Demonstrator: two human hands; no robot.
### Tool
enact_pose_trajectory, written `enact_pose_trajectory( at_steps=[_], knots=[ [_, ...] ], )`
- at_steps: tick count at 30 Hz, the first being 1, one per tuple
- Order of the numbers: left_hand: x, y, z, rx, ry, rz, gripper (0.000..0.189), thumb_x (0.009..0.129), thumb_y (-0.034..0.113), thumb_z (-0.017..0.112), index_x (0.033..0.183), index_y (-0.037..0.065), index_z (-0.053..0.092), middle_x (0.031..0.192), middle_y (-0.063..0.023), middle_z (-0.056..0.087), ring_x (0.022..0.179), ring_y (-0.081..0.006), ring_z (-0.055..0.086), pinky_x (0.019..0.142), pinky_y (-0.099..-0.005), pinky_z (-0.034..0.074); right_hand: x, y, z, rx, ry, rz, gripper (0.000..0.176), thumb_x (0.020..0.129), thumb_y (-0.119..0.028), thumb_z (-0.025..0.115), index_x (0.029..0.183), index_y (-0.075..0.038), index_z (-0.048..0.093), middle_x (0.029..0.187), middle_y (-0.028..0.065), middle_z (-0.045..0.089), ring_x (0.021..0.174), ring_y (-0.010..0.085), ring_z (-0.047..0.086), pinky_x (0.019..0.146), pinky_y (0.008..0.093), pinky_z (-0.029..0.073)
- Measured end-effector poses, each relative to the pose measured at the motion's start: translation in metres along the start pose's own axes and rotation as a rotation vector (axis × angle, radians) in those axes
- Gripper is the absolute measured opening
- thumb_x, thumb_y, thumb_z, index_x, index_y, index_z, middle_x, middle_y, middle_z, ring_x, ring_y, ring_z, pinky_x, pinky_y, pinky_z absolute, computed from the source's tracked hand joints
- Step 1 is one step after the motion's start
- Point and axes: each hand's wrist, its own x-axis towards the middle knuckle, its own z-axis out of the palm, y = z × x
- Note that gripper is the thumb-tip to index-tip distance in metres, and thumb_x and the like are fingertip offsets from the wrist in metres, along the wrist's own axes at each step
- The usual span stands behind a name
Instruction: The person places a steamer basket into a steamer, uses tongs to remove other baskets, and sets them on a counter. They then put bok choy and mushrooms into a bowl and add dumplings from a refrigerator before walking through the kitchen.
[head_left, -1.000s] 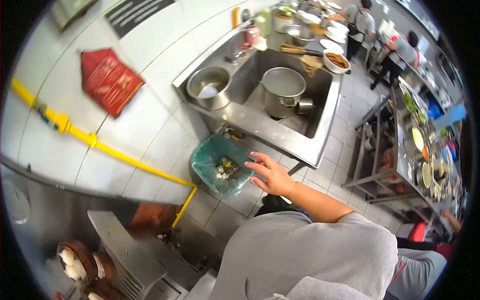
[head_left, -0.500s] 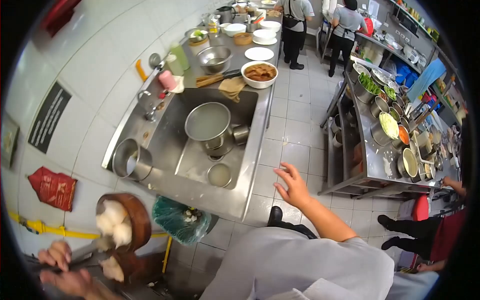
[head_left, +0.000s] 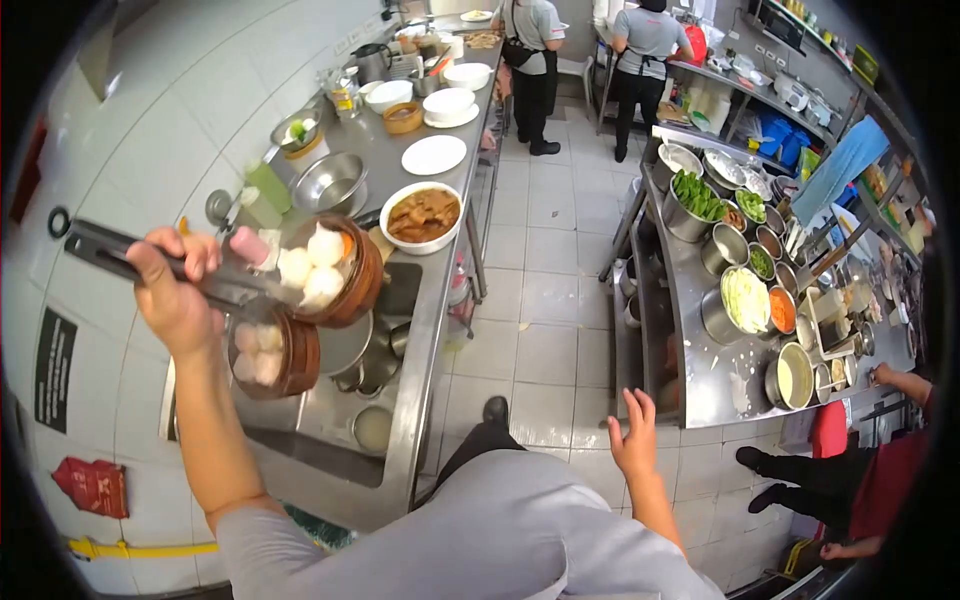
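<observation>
Steamer baskets (head_left: 369,285), a steel sink (head_left: 300,428), ingredient pots (head_left: 722,322) and aproned workers (head_left: 648,45) show a commercial kitchen.

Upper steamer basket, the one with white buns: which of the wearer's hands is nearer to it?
Left. The left hand grips the black-handled tool just beside the upper steamer basket; the right hand is farther off, open, near the metal table.

"What is on the long steel counter (head_left: 378,165)?"
"A round white bowl (head_left: 430,246) of brown food (head_left: 424,214), and a flat white plate (head_left: 434,155) near it."
"And across the pale tiled floor (head_left: 550,270)?"
"A round steel pot (head_left: 684,224) of green leaves (head_left: 697,196) and a light blue cloth (head_left: 838,170)."
</observation>
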Motion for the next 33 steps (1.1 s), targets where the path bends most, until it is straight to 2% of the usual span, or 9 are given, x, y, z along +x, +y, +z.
enact_pose_trajectory(
  at_steps=[10, 14, 18, 20, 22, 26, 28, 30, 33],
  knots=[
    [0.173, -0.252, 0.109, -0.13, 0.014, 0.045, 0.049, 0.108, 0.049, 0.058, 0.089, 0.004, 0.052, 0.066, -0.0042, 0.051, 0.064, -0.0178, 0.052, 0.063, -0.0348, 0.046, 0.096, 0.052, 0.014, -0.189, 0.02, 0.322, 0.063, 0.091, -0.012, 0.076, 0.149, -0.011, 0.053, 0.151, 0.0234, 0.046, 0.136, 0.044, 0.052, 0.111, 0.0481, 0.048],
    [0.247, -0.376, 0.139, -0.053, 0.014, 0.031, 0.044, 0.111, 0.041, 0.056, 0.084, 0.006, 0.054, 0.066, -0.0025, 0.055, 0.063, -0.0134, 0.055, 0.061, -0.0294, 0.045, 0.169, 0.039, 0.019, -0.282, -0.038, 0.364, 0.061, 0.092, -0.014, 0.076, 0.149, -0.01, 0.054, 0.151, 0.0231, 0.047, 0.136, 0.0439, 0.052, 0.112, 0.0472, 0.048],
    [0.281, -0.458, 0.171, 0.293, 0.163, -0.046, 0.051, 0.105, 0.049, 0.064, 0.074, 0.009, 0.061, 0.062, 0.0012, 0.059, 0.057, -0.011, 0.056, 0.054, -0.0304, 0.044, 0.218, 0.06, 0.044, -0.193, 0.076, 0.406, 0.063, 0.09, -0.012, 0.076, 0.149, -0.01, 0.054, 0.151, 0.023, 0.047, 0.136, 0.0447, 0.052, 0.111, 0.0478, 0.048],
    [0.294, -0.517, 0.173, 0.388, 0.224, -0.107, 0.056, 0.101, 0.053, 0.068, 0.072, 0.005, 0.066, 0.062, -0.0033, 0.064, 0.057, -0.0151, 0.062, 0.054, -0.0347, 0.047, 0.233, 0.055, 0.05, -0.188, 0.056, 0.404, 0.063, 0.09, -0.012, 0.076, 0.149, -0.01, 0.054, 0.151, 0.023, 0.047, 0.136, 0.0448, 0.052, 0.111, 0.048, 0.047],
    [0.304, -0.563, 0.169, 0.584, 0.238, -0.053, 0.057, 0.1, 0.053, 0.068, 0.086, -0.002, 0.073, 0.072, -0.0196, 0.071, 0.07, -0.0359, 0.072, 0.067, -0.0469, 0.053, 0.243, 0.052, 0.054, -0.187, 0.047, 0.398, 0.063, 0.09, -0.011, 0.076, 0.149, -0.01, 0.054, 0.151, 0.0229, 0.047, 0.136, 0.0449, 0.052, 0.111, 0.0481, 0.047],
    [0.317, -0.614, 0.155, 0.628, 0.319, -0.06, 0.057, 0.1, 0.054, 0.067, 0.093, -0.002, 0.074, 0.082, -0.0237, 0.073, 0.081, -0.0405, 0.073, 0.074, -0.049, 0.054, 0.28, 0.05, 0.05, -0.194, -0.15, 0.442, 0.063, 0.09, -0.008, 0.074, 0.149, -0.01, 0.053, 0.152, 0.0226, 0.047, 0.137, 0.0448, 0.051, 0.112, 0.0479, 0.047],
    [0.319, -0.626, 0.143, 0.657, 0.333, -0.09, 0.058, 0.099, 0.055, 0.067, 0.095, -0.002, 0.074, 0.085, -0.024, 0.074, 0.083, -0.0408, 0.073, 0.075, -0.0489, 0.054, 0.295, 0.064, 0.047, -0.254, -0.099, 0.326, 0.063, 0.09, -0.008, 0.074, 0.149, -0.01, 0.052, 0.153, 0.0227, 0.046, 0.138, 0.0449, 0.051, 0.114, 0.0473, 0.046],
    [0.327, -0.628, 0.138, 0.766, 0.393, 0.023, 0.063, 0.1, 0.058, 0.064, 0.082, -0.002, 0.07, 0.071, -0.0164, 0.069, 0.067, -0.032, 0.066, 0.067, -0.0457, 0.052, 0.311, 0.069, 0.042, -0.268, -0.015, 0.325, 0.066, 0.09, -0.008, 0.073, 0.152, -0.01, 0.051, 0.153, 0.0221, 0.046, 0.138, 0.0437, 0.051, 0.115, 0.0468, 0.046],
    [0.334, -0.64, 0.128, 0.832, 0.366, -0.072, 0.062, 0.099, 0.059, 0.066, 0.092, -0.002, 0.074, 0.078, -0.0206, 0.072, 0.074, -0.0371, 0.07, 0.072, -0.0475, 0.053, 0.326, 0.074, 0.032, -0.128, 0.004, 0.441, 0.067, 0.09, -0.007, 0.073, 0.152, -0.011, 0.05, 0.153, 0.0221, 0.046, 0.137, 0.0434, 0.051, 0.115, 0.0467, 0.046]
  ],
)
